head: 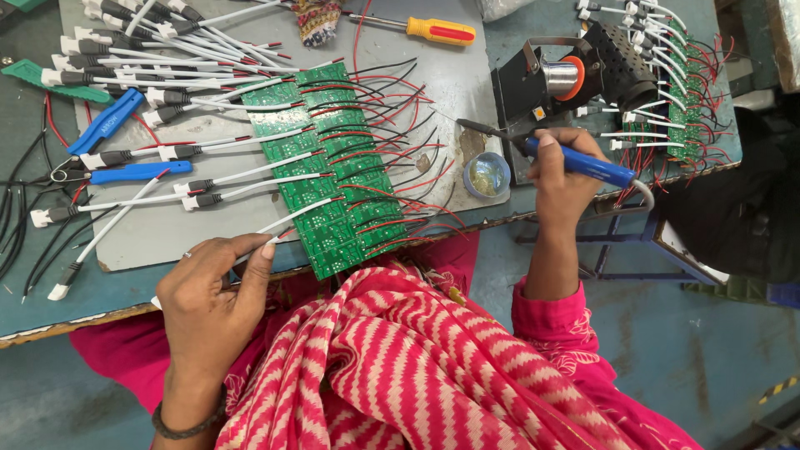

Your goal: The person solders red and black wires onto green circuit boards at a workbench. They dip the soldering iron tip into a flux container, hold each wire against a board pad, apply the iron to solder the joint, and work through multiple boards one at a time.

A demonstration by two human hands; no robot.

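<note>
Flux tin (487,174) open on grey mat (467,75), yellowish paste inside. Right hand (560,179) clenched around blue soldering iron (575,162), tip just above tin. Left hand (208,296) pinching white cable (279,223) at near edge of green circuit boards (333,167), between both hands.

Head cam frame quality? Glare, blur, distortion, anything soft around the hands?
Head view: even, soft light, faint shadows; small glare on the metal spool. Left hand, right hand, soldering iron and green circuit boards look sharp. Table edge bows slightly, wide-lens distortion; corners a little darker.
</note>
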